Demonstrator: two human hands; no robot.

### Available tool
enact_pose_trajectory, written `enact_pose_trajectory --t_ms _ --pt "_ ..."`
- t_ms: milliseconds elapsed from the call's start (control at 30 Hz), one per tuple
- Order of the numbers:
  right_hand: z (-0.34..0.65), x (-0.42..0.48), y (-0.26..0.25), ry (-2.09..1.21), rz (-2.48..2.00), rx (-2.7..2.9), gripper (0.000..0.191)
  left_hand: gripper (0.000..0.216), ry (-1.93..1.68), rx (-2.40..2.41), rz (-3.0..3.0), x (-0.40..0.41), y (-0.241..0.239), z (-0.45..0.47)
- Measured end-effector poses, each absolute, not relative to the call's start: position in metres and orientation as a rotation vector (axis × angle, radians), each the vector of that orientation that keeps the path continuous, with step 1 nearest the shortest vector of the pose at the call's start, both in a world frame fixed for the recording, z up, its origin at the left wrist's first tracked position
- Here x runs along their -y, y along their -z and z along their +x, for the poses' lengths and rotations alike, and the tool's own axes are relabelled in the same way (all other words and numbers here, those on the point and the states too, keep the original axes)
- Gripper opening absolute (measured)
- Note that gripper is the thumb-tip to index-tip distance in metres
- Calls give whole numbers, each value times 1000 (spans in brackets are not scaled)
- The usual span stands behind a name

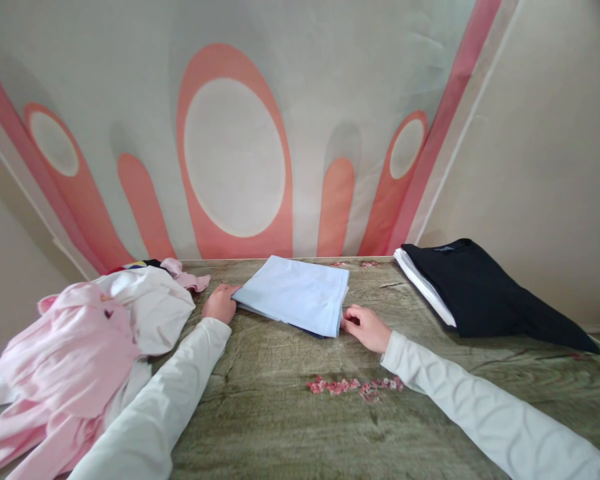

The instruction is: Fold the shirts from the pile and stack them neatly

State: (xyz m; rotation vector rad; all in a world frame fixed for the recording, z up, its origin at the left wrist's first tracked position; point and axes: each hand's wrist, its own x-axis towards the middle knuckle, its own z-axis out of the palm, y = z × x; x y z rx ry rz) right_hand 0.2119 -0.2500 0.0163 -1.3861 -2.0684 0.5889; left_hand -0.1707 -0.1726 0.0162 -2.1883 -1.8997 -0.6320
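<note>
A light blue folded garment (295,290) lies near the back of the table, with a thin white edge and a dark layer showing under it. My left hand (220,303) is closed at its left corner, the fingertips partly hidden by the cloth. At its right edge, the thumb and fingers of my right hand (367,327) pinch the cloth. The garment's front edge seems slightly raised from the tabletop.
Unfolded clothes are heaped at the left: a pink hooded top (75,347), a white garment (153,307) and a smaller pink piece (187,275). At the right, a black garment (460,287) lies over folded white cloth (423,283). The wood-patterned table (260,413) meets a wall behind.
</note>
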Motion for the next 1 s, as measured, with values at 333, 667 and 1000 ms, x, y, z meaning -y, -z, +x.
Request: enact_pose_trajectory --t_ms 333,667,1000 --pt "233 241 -17 -605 -1254 2162 22 57 664 1891 -2221 181 -20 -162" --pt "263 225 -8 -536 -1304 2083 19 70 660 1649 -2463 190 -15 -142" --pt "260 220 -4 -632 -1481 1749 37 78 563 1492 -2744 186 -3 -142"
